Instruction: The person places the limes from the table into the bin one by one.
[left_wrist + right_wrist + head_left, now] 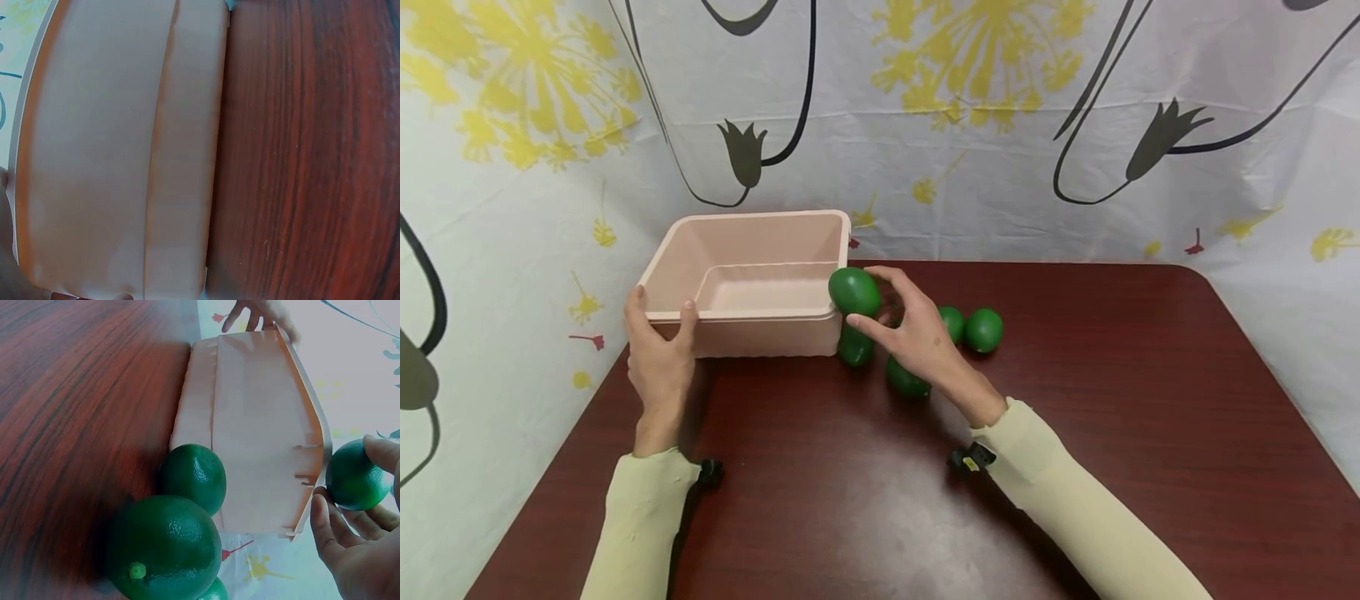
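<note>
My right hand pinches a shiny green lime between thumb and fingers at the right end of a pale pink plastic bin. In the right wrist view the held lime is right at the bin's rim, above the tabletop. My left hand grips the bin's near left corner, thumb on the front rim and fingers round the left side. No lime shows inside the bin from the head view. The left wrist view is mostly filled by the bin's front wall.
Several more limes lie on the dark red wooden table right of the bin. One lime lies against its end, another below my right hand, and one farther right. A patterned cloth hangs behind the table.
</note>
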`<move>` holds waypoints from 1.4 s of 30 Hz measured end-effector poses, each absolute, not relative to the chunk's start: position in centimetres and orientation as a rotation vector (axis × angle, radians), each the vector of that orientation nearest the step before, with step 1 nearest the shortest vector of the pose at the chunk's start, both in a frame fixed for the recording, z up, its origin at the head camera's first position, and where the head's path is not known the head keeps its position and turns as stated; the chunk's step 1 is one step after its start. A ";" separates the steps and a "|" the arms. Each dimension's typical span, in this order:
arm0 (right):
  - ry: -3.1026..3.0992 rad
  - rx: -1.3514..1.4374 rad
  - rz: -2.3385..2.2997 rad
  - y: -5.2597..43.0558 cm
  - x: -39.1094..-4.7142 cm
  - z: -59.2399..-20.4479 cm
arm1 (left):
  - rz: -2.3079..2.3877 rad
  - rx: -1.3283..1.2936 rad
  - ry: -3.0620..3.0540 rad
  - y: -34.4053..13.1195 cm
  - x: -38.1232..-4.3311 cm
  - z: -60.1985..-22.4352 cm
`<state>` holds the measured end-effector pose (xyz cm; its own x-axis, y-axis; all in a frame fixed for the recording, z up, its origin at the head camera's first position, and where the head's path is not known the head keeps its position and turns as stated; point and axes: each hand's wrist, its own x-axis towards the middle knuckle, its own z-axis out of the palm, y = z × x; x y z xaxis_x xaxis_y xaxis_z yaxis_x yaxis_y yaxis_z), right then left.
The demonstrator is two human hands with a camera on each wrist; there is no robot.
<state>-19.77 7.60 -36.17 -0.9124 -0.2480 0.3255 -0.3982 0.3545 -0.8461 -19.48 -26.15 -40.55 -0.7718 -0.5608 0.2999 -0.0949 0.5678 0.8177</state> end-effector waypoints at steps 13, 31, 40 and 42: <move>-2.421 0.632 1.634 6.8 -20.0 -35.8 | -1.115 0.531 -2.258 -26.1 -19.4 -40.5; -2.368 0.684 1.636 5.6 -20.5 -35.4 | -1.115 0.523 -2.254 -26.1 -19.5 -40.6; -2.373 0.642 1.657 5.0 -20.8 -35.3 | -1.112 0.529 -2.258 -26.1 -19.4 -40.6; -2.376 0.646 1.658 4.9 -20.9 -35.2 | -1.117 0.530 -2.254 -26.0 -19.5 -40.6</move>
<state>-20.89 4.90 -35.25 -0.8910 -0.2495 0.3792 -0.4420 0.2864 -0.8501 -19.46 -26.05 -40.59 -0.7633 -0.5674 0.3089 -0.0979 0.5743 0.8128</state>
